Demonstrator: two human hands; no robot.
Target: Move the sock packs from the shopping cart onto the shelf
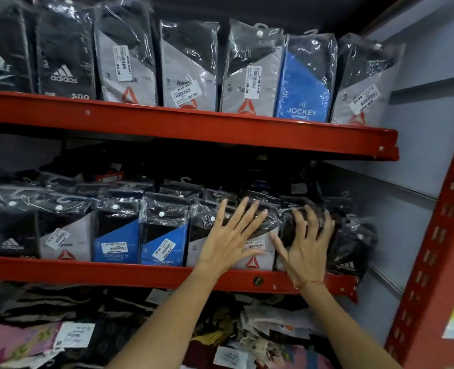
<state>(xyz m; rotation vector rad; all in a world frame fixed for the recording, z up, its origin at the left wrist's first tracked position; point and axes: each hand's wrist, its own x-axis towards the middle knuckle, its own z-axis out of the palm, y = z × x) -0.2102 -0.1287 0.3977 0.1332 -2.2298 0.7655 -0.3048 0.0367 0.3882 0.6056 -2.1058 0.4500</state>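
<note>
Two flat, spread hands are pressing on the packs at the right of the middle shelf: your left hand (228, 235) is lying with its fingers (247, 217) fanned wide and gripping nothing, the palm resting against a grey and black sock pack (258, 251) with a red triangle logo, while your right hand (307, 245) is also splayed open, its fingertips (327, 222) pushing on a dark pack (291, 230) just beside the grey one. A thin red thread (311, 283) is circling your right wrist. To the right of that hand a black pack (351, 251) with white stripes is leaning at the end of the row, close to the red upright (433, 249). Left of your hands, two blue packs (140, 243) are standing side by side on the red middle shelf (114, 272), with further grey and black ones toward the left edge. Across the top of the frame, the upper shelf (194, 126) is carrying another upright row, including one blue Jockey pack (304, 86). Loose patterned garments (34, 339) are lying jumbled along the bottom. The shopping cart is not showing anywhere.
</note>
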